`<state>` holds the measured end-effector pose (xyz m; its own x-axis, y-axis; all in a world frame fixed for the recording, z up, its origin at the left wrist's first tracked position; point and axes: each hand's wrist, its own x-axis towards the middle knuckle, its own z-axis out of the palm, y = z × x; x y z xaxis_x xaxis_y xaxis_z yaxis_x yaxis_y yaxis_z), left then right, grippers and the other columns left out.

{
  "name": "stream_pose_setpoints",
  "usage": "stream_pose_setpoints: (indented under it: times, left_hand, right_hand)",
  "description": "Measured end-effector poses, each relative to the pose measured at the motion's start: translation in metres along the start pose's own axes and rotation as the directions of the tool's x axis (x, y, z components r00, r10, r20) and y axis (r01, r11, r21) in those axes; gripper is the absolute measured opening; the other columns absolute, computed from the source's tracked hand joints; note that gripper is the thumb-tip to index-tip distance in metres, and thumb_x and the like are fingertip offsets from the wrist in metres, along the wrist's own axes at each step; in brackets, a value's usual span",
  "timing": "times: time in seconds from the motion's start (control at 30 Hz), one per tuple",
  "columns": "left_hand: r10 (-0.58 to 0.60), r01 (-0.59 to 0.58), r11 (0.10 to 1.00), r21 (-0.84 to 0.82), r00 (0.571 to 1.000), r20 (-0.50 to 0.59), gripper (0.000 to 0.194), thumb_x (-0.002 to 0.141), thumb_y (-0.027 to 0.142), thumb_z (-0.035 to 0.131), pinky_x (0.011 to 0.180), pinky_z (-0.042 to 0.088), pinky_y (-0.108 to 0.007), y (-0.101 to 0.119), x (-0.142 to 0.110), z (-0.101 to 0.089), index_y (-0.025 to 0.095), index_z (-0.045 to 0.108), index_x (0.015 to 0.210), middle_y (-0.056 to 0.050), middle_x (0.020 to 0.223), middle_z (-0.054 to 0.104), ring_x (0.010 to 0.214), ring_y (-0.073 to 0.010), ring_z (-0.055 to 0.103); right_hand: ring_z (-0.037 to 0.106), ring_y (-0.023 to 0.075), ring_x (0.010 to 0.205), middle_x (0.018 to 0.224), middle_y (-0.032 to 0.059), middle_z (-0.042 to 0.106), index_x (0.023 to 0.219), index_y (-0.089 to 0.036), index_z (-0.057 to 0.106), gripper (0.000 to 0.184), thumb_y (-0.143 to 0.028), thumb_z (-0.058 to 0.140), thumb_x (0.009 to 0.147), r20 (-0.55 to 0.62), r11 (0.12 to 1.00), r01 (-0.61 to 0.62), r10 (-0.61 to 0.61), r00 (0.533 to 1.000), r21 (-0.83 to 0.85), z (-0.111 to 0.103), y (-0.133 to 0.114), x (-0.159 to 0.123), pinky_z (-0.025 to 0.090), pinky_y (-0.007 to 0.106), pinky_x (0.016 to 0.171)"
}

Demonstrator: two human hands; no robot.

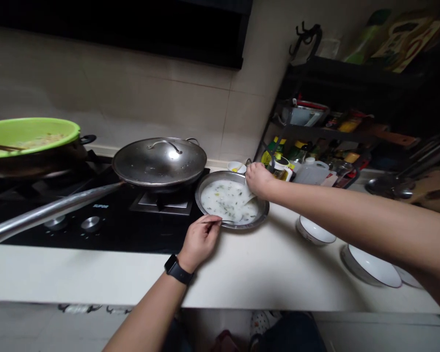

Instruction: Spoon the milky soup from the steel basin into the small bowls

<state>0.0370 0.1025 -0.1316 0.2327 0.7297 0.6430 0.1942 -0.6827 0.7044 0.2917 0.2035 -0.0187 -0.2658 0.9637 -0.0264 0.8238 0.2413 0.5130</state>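
Round, thin-walled metal bowl (264, 211) stands on the smooth white counter (260, 269), just beside the hob (121, 232); it contains milky liquid (223, 199) flecked with dark green bits. Left hand (201, 239), at the near rim, has its fingers closed on a slim metal utensil (227, 221). Right hand (259, 181), at the far right rim, has its fingers curled round a pale utensil (250, 198) dipping into the liquid (its upper part is hidden by the hand). Domed, polished steel lid (143, 161) with an arched handle covers the pan on the hob. Black glass hob bears pale lettering, apparently "SUPOR". Labels on the bottles (311, 171) at right are too blurred to read. White bowls (317, 231) are glossy and dark-rimmed.
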Motion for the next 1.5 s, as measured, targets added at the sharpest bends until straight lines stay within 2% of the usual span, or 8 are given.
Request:
stream_pose_setpoints:
  times: [0.1,0.27,0.47,0.6,0.7,1.1,1.3,1.5]
  left_hand:
    - [0.002,-0.002,1.000,0.005,1.000,-0.011,0.021,0.101,0.027,0.057,0.080,0.062,-0.032,0.000,0.000,0.000,0.018,0.076,0.097,-0.010,0.094,0.080,0.088,-0.0210,0.077]
    - [0.013,-0.013,1.000,-0.003,1.000,-0.017,0.022,0.101,0.026,0.057,0.080,0.062,-0.032,0.001,0.001,0.001,0.018,0.076,0.096,-0.010,0.093,0.080,0.087,-0.0207,0.077]
    - [-0.010,0.010,1.000,-0.006,1.000,-0.021,0.022,0.101,0.027,0.057,0.080,0.062,-0.033,0.002,0.002,0.001,0.019,0.076,0.095,-0.010,0.094,0.080,0.087,-0.0215,0.077]
    - [-0.006,0.006,1.000,-0.005,1.000,-0.017,0.021,0.101,0.026,0.057,0.078,0.062,-0.032,0.001,0.001,0.001,0.018,0.076,0.096,-0.010,0.093,0.080,0.086,-0.0212,0.077]
    - [-0.004,0.004,1.000,-0.003,1.000,-0.015,0.021,0.101,0.025,0.057,0.079,0.062,-0.032,0.001,0.001,0.000,0.018,0.076,0.096,-0.010,0.095,0.080,0.088,-0.0212,0.077]
    - [0.000,0.000,1.000,0.001,1.000,-0.021,0.021,0.101,0.026,0.057,0.081,0.063,-0.034,-0.001,0.000,0.001,0.019,0.076,0.094,-0.010,0.097,0.081,0.090,-0.0219,0.077]
    - [-0.005,0.005,1.000,0.003,1.000,-0.019,0.022,0.102,0.027,0.057,0.080,0.062,-0.033,0.000,0.000,0.000,0.019,0.076,0.093,-0.010,0.097,0.081,0.090,-0.0214,0.077]
    - [-0.018,0.018,1.000,0.023,1.000,-0.012,0.021,0.101,0.027,0.057,0.082,0.062,-0.033,-0.002,0.001,-0.001,0.019,0.076,0.097,-0.009,0.096,0.081,0.090,-0.0216,0.077]
  right_hand:
    - [0.035,0.0507,0.142,0.144,0.0230,0.056,0.134,-0.020,0.069,0.056,-0.034,0.056,0.080,-0.018,0.999,0.031,-0.031,0.999,-0.013,-0.004,-0.004,0.002,0.031,0.075,0.108]
    - [0.022,0.0528,0.149,0.146,0.0163,0.057,0.134,-0.030,0.069,0.063,-0.033,0.057,0.073,0.038,0.978,0.199,-0.201,0.979,0.065,-0.011,-0.020,0.008,0.019,0.081,0.106]
    - [0.022,0.0543,0.149,0.152,0.0208,0.052,0.136,-0.023,0.069,0.067,-0.036,0.058,0.071,0.093,0.974,0.224,-0.220,0.971,-0.038,-0.015,-0.030,0.011,0.022,0.081,0.105]
    - [0.016,0.0525,0.152,0.154,0.0175,0.050,0.135,-0.026,0.069,0.067,-0.037,0.060,0.070,0.089,0.961,0.246,-0.258,0.962,0.126,-0.015,-0.027,0.011,0.016,0.079,0.110]
    - [0.017,0.0509,0.151,0.152,0.0172,0.051,0.139,-0.026,0.066,0.068,-0.034,0.056,0.072,0.064,0.962,0.241,-0.251,0.966,0.126,-0.014,-0.025,0.011,0.013,0.079,0.111]
    - [0.021,0.0553,0.149,0.151,0.0218,0.052,0.137,-0.023,0.067,0.065,-0.038,0.057,0.074,0.065,0.969,0.246,-0.245,0.967,-0.006,-0.015,-0.026,0.011,0.020,0.083,0.104]
    - [0.020,0.0500,0.150,0.149,0.0172,0.056,0.145,-0.028,0.060,0.069,-0.037,0.055,0.077,0.032,0.960,0.243,-0.249,0.968,0.136,-0.013,-0.022,0.010,0.014,0.079,0.110]
    - [0.040,0.0484,0.139,0.146,0.0266,0.056,0.141,-0.013,0.063,0.063,-0.028,0.051,0.081,0.072,0.969,0.181,-0.171,0.983,-0.167,-0.031,-0.023,-0.001,0.032,0.070,0.107]
